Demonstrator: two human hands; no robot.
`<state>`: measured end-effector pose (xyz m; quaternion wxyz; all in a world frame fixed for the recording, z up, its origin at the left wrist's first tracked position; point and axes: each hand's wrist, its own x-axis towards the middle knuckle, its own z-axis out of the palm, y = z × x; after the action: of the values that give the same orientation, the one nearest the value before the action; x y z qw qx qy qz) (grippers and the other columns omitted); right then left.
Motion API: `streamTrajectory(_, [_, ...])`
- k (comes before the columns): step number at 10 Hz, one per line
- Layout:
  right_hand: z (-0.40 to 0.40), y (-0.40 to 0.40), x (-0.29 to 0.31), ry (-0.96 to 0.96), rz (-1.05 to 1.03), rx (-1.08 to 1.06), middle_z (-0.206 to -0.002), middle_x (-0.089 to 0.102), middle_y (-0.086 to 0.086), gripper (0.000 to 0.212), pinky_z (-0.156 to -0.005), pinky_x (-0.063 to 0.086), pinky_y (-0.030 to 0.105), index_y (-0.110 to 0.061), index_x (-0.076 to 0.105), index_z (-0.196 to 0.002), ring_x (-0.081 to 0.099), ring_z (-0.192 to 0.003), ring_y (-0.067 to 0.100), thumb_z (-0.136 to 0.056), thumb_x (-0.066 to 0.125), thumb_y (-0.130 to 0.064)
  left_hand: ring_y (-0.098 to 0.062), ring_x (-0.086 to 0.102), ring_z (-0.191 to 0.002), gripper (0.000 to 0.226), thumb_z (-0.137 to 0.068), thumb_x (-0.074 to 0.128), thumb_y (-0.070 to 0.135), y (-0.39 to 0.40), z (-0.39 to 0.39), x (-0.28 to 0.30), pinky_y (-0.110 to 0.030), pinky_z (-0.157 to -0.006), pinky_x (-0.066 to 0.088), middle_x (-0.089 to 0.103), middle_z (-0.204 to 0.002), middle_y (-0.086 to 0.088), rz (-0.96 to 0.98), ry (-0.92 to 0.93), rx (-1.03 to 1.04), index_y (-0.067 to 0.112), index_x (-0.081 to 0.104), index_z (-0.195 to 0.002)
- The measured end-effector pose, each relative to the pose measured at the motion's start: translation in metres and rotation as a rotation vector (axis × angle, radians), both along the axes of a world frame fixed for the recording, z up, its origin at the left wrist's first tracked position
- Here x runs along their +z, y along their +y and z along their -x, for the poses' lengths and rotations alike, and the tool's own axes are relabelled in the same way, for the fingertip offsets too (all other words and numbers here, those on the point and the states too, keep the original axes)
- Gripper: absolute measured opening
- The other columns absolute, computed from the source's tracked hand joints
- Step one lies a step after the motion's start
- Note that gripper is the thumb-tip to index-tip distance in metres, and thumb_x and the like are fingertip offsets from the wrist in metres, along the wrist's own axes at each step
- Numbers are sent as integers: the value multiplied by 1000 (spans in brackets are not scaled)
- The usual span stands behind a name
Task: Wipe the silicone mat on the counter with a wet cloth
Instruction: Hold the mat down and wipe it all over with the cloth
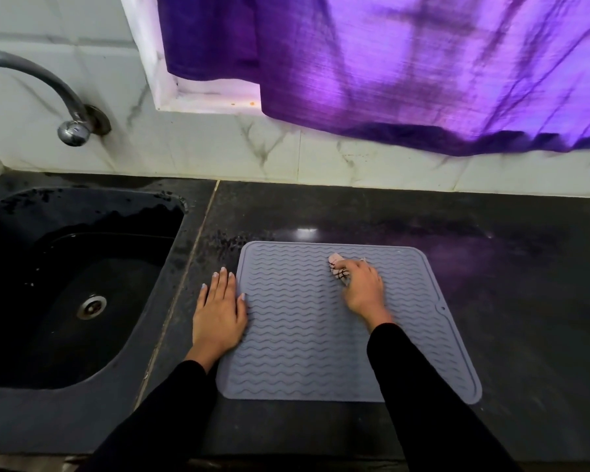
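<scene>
A grey silicone mat with wavy ridges lies flat on the dark counter. My right hand presses a small pinkish cloth with dark lines onto the mat's far middle part; most of the cloth is hidden under my fingers. My left hand lies flat, fingers spread, on the counter at the mat's left edge, with the thumb touching the mat's rim. Both arms wear black sleeves.
A dark sink with a metal drain sits left of the mat, its rim wet. A curved steel tap comes out of the marbled tile wall. A purple curtain hangs above the counter's back edge.
</scene>
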<state>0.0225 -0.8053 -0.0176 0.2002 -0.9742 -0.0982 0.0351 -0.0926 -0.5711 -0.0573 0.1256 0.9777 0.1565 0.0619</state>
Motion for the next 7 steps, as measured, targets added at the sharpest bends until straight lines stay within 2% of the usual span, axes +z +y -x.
streamTrajectory(1, [-4, -10, 16, 197, -430, 1, -118, 65, 8, 42, -83, 49, 21, -13, 59, -125, 62, -102, 19, -87, 51, 5, -18, 6, -145, 86, -77, -8, 50, 1, 1, 2, -35, -117, 0, 13, -156, -7, 12, 3, -3, 8, 19, -146])
streamTrajectory(2, [-11, -44, 36, 578, -1206, -191, -55, 64, -4, 40, -35, 34, 10, -13, 54, -131, 47, -35, 4, -96, 39, 0, -18, 7, -145, 87, -76, -8, 51, 1, 2, 3, -35, -117, 0, 13, -156, -7, 25, 2, -9, 8, 20, -146])
streamTrajectory(3, [-25, -70, 36, 392, -1415, -590, -70, 68, -2, 44, -36, 37, 15, -21, 54, -129, 51, -39, 12, -96, 36, 1, -18, 6, -145, 88, -75, -9, 52, 0, 1, 5, -35, -117, -1, 12, -156, -7, 32, 7, -3, 8, 19, -146])
streamTrajectory(4, [-26, -65, 24, 38, -942, -535, -113, 63, -6, 41, -49, 47, 15, -23, 60, -125, 63, -79, 18, -94, 44, -1, -18, 7, -145, 88, -75, -8, 51, 0, 1, 5, -35, -117, 0, 13, -156, -7, 25, 1, 0, 8, 20, -146])
streamTrajectory(5, [-17, -53, -2, 19, -309, -190, -134, 56, 5, 39, -91, 45, 31, -25, 55, -131, 56, -113, 24, -93, 51, -14, -19, 9, -145, 87, -76, -6, 52, 2, 1, 3, -35, -117, 2, 15, -156, -8, 25, -11, -13, 7, 22, -145])
streamTrajectory(6, [-3, -47, -14, -79, 57, -137, -149, 36, 8, 55, -118, 15, 38, -19, 40, -142, 27, -140, 28, -89, 50, -8, -20, 11, -144, 85, -78, -3, 52, 3, 1, -1, -37, -118, 4, 17, -155, -9, 26, -22, -10, 7, 25, -145])
streamTrajectory(7, [-13, -53, -12, -85, 37, -119, -143, 44, 8, 56, -114, 25, 38, -18, 45, -139, 36, -134, 27, -85, 56, -4, -20, 13, -144, 82, -81, -1, 52, 1, 0, -2, -37, -118, 6, 19, -155, -9, 19, -34, -5, 7, 26, -144])
